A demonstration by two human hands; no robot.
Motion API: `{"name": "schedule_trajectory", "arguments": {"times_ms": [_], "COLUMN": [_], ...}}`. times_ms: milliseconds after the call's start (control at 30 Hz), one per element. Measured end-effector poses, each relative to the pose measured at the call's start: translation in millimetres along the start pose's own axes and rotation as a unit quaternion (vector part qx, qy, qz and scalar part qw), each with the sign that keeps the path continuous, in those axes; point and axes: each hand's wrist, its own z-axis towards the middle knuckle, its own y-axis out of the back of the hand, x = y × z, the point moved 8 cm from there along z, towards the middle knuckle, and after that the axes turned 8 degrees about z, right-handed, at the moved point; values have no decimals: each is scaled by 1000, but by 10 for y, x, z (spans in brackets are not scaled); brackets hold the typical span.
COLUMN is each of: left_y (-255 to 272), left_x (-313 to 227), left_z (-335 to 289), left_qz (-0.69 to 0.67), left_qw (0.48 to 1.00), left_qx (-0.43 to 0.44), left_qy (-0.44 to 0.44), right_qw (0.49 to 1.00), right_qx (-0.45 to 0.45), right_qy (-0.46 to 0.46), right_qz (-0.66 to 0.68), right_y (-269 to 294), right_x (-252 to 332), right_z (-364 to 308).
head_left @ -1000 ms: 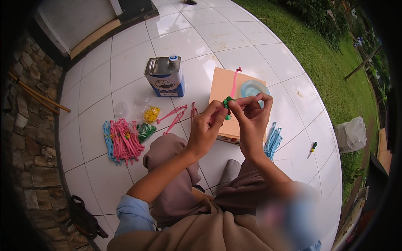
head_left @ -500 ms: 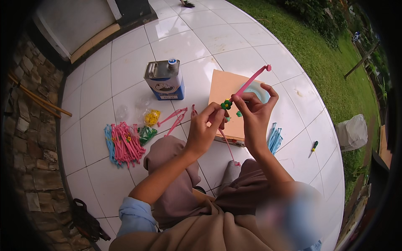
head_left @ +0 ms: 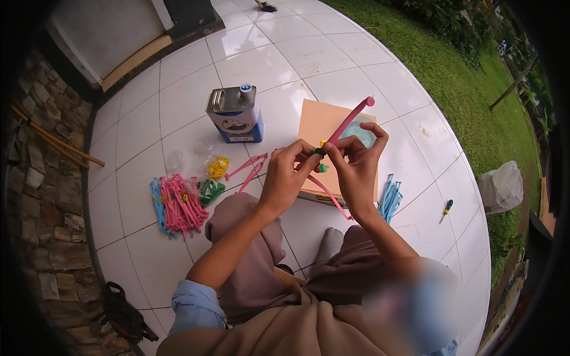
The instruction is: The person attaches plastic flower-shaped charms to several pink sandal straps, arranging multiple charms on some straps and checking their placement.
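In front of me, over a peach-coloured board (head_left: 310,121), both hands are on a pink rubbery strap (head_left: 351,121) with rounded ends. My left hand (head_left: 284,181) pinches a green flower-shaped piece (head_left: 318,152) on the strap between thumb and fingers. A small yellow bit (head_left: 323,143) shows just above it. My right hand (head_left: 359,172) grips the strap close by with thumb and index finger, other fingers bent. One strap end points up to the right; the other hangs below the hands toward the board's front edge. Fingers partly hide the flower.
A pale blue bowl (head_left: 361,132) and a green piece (head_left: 323,168) lie on the board. Left stand a metal can (head_left: 237,118), a pile of pink straps (head_left: 181,204), a bag of yellow pieces (head_left: 217,167) and green ones (head_left: 210,191). Right lie blue straps (head_left: 390,199) and a screwdriver-like tool (head_left: 447,207).
The strap has turned: its upper end tilts more upright, and its lower end has swung up to the right. My hands have drawn closer together, covering more of the green flower.
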Motion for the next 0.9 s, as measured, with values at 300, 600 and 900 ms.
{"name": "schedule_trajectory", "arguments": {"times_ms": [300,600,900], "left_y": [-5,20,26], "left_x": [60,99,-104], "left_z": [-5,-11,-1], "left_qz": [-73,-42,64], "left_qw": [997,994,993], "left_qx": [-21,-10,-84], "left_qy": [22,97,-60], "right_qw": [999,999,999], "right_qx": [7,13,24], "right_qy": [30,20,14], "right_qz": [-29,-31,-25], "right_y": [-17,-18,-22], "right_x": [53,2,-57], "right_z": [34,20,4]}}
